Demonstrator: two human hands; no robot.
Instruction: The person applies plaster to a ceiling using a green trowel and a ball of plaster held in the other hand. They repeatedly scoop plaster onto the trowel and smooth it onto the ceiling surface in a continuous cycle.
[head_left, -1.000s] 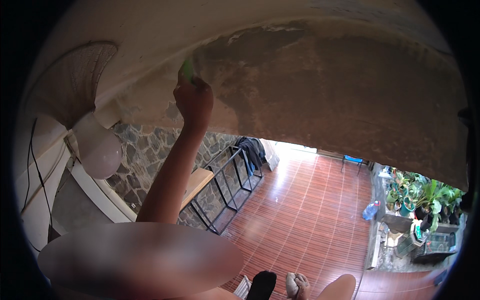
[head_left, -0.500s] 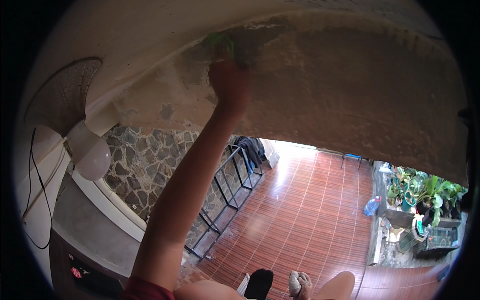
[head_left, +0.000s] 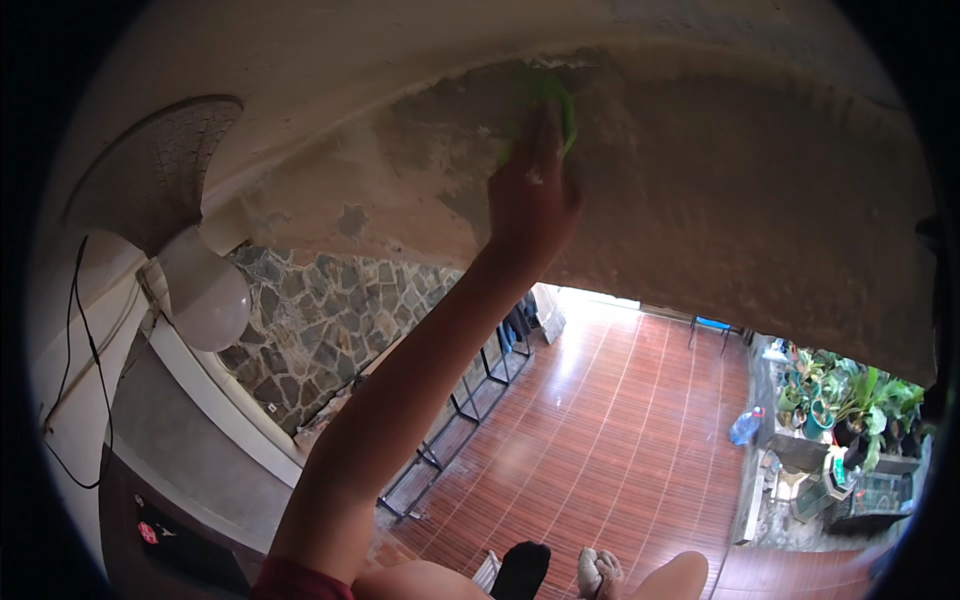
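Note:
My left hand [head_left: 532, 200] is raised against the stained plaster face of the beam [head_left: 740, 200], near its curved top edge. It is closed on a thin green tool [head_left: 563, 108], blurred by motion, whose exact shape I cannot tell. Pale residue marks the back of the hand. Low in the view, between a black-socked foot [head_left: 523, 570] and my bare leg [head_left: 670, 575], my right hand [head_left: 607, 573] is closed around a greyish lump [head_left: 588, 568]; the rest of it is cut off by the lower edge.
A wall lamp [head_left: 205, 295] and hanging cables [head_left: 95, 360] are at left, beside a stone wall [head_left: 310, 310] and metal frame [head_left: 465, 400]. Below lies a tiled floor [head_left: 600, 420] with a blue chair [head_left: 710, 322], a water bottle [head_left: 745, 425] and potted plants [head_left: 850, 400] at right.
My left hand and the green tool have moved rightward along the beam from near the lamp side. The right hand has stayed low in about the same place.

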